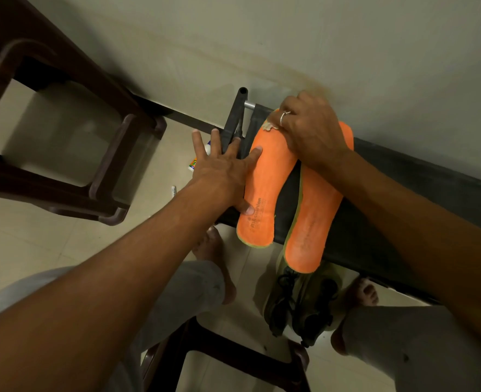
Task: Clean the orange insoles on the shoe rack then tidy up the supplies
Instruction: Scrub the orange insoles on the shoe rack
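Two orange insoles lie side by side on the dark shoe rack. My left hand is spread flat, with its thumb and forefinger pressing the left insole against the rack. My right hand grips a small pale wad, seemingly a cloth or tissue, against the toe end of the left insole. A ring shows on one finger. My right forearm crosses over the right insole and hides part of it.
A brown plastic stool stands to the left. A small bottle and a small white item lie on the tiled floor beside the rack. A pair of dark-laced shoes sits under the rack between my bare feet. The wall is close behind.
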Action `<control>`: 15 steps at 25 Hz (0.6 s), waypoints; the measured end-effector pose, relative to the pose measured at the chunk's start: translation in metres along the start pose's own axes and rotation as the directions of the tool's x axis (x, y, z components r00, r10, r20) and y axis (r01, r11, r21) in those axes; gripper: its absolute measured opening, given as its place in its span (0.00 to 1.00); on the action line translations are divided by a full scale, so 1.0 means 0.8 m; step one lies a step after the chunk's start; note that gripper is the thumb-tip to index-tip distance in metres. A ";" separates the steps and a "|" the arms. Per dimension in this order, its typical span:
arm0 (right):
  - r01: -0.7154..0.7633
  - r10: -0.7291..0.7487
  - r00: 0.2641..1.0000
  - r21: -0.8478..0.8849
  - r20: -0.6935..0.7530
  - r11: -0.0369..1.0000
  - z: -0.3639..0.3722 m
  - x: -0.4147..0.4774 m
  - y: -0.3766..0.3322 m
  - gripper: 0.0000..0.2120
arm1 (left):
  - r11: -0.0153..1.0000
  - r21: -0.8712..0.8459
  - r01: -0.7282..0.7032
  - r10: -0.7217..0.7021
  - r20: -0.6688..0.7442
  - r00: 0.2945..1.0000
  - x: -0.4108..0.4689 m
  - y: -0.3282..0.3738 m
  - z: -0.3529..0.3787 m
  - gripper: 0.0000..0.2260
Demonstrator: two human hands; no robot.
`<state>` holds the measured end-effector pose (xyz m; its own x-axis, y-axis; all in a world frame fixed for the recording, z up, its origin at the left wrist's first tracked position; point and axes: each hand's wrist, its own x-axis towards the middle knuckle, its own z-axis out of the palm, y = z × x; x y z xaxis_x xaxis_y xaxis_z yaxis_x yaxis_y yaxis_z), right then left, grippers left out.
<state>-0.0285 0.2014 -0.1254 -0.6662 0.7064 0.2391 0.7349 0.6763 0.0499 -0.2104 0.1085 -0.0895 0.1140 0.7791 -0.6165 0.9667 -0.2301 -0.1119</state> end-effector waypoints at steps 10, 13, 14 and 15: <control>0.106 -0.106 0.994 0.005 0.000 0.994 0.006 -0.004 -0.011 0.13 | 1.000 0.003 -0.002 0.002 0.002 1.000 -0.003 0.001 -0.003 0.58; 0.178 -0.179 0.983 0.021 0.045 0.984 0.006 -0.011 -0.016 0.15 | 1.000 0.011 0.000 0.000 0.004 1.000 -0.003 0.003 -0.001 0.58; 0.128 -0.128 0.991 0.002 0.033 0.992 0.004 -0.007 -0.007 0.15 | 1.000 0.005 -0.002 0.002 0.003 1.000 -0.002 0.002 -0.001 0.58; 0.071 -0.071 0.997 -0.016 0.008 0.997 0.000 -0.003 0.000 0.14 | 1.000 -0.002 -0.004 0.004 0.000 1.000 -0.002 0.001 -0.001 0.58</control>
<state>-0.0269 0.2001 -0.1260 -0.7176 0.6582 0.2276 0.6878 0.7212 0.0826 -0.2094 0.1076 -0.0885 0.1176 0.7781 -0.6170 0.9668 -0.2316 -0.1077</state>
